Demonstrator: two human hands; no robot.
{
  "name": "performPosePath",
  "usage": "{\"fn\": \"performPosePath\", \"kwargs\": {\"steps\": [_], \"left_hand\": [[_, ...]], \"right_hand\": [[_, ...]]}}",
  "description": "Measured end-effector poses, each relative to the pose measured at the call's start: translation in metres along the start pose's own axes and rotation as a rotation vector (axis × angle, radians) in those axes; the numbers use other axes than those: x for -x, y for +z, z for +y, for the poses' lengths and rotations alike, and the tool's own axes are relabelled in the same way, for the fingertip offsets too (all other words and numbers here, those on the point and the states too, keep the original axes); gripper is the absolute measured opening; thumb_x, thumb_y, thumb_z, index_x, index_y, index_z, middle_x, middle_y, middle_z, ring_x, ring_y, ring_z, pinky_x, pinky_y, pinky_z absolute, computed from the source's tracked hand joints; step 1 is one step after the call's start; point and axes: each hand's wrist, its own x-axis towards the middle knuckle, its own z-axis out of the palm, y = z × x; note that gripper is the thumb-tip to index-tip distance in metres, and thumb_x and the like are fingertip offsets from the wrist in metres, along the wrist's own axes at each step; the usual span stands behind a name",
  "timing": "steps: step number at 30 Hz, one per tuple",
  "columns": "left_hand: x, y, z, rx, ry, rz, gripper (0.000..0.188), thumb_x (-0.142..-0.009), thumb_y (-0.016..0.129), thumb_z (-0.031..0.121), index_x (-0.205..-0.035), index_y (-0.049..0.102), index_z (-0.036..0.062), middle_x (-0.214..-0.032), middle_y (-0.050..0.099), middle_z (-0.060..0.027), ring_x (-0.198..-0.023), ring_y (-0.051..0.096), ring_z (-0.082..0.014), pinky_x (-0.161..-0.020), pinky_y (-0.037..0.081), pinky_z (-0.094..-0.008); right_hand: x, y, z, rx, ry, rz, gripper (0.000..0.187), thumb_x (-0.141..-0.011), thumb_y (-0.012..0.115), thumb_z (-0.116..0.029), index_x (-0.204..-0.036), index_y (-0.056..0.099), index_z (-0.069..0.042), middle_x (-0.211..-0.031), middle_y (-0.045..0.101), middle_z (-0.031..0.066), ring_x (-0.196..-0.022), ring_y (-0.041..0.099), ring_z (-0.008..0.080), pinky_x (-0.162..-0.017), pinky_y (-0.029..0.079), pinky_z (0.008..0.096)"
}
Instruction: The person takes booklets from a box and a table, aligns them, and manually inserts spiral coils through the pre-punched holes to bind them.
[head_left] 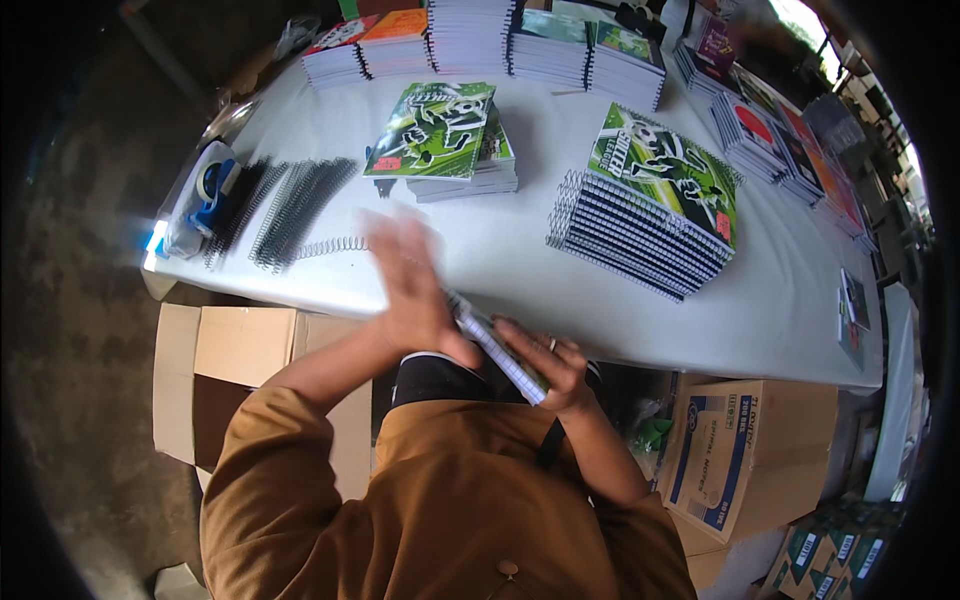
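Observation:
My right hand [552, 362] grips a notebook [495, 345], held edge-up and tilted at the front edge of the table, its white page edges facing up. Beside it, my left hand [410, 290] is raised with fingers stretched out and blurred by motion; its thumb is close to the notebook, and contact cannot be made out. A loose wire spiral [335, 245] lies just left of those fingers. Farther left are rows of dark wire spirals [295, 210]. Beyond my hands sits a short pile of green football-cover notebooks [430, 130], and to the right a taller spiral-bound stack [660, 180].
A blue tape dispenser [210, 195] stands at the table's left edge. Several notebook stacks [470, 40] line the far side, with more [755, 140] at the right. Open cardboard boxes [245, 345] and a printed carton [750, 450] stand below the white-covered table [470, 240].

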Motion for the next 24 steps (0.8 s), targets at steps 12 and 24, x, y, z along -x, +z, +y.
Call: {"fn": "performPosePath", "kwargs": {"steps": [12, 24], "left_hand": [[-0.116, -0.007, -0.029, -0.16, 0.032, 0.316, 0.06, -0.075, 0.043, 0.07, -0.072, 0.048, 0.0105, -0.08, 0.049, -0.0076, -0.076, 0.047, -0.0238, -0.068, 0.037, -0.0393], [-0.006, 0.017, 0.021, 0.099, -0.066, -0.065, 0.085, -0.076, 0.036, 0.074, -0.127, 0.041, 0.0058, -0.131, 0.03, -0.0307, -0.124, 0.026, -0.045, -0.104, 0.012, -0.0589]], "right_hand": [[-0.002, -0.006, 0.005, -0.263, 0.377, 0.045, 0.033, -0.078, 0.057, 0.005, -0.11, 0.061, 0.0, -0.102, 0.065, 0.0136, -0.092, 0.064, 0.0259, -0.08, 0.05, 0.0316], [0.0, 0.008, 0.007, -0.14, 0.128, -0.027, 0.051, -0.068, 0.064, 0.005, -0.118, 0.056, -0.003, -0.115, 0.06, 0.0124, -0.098, 0.061, 0.0266, -0.084, 0.048, 0.0348]]}}
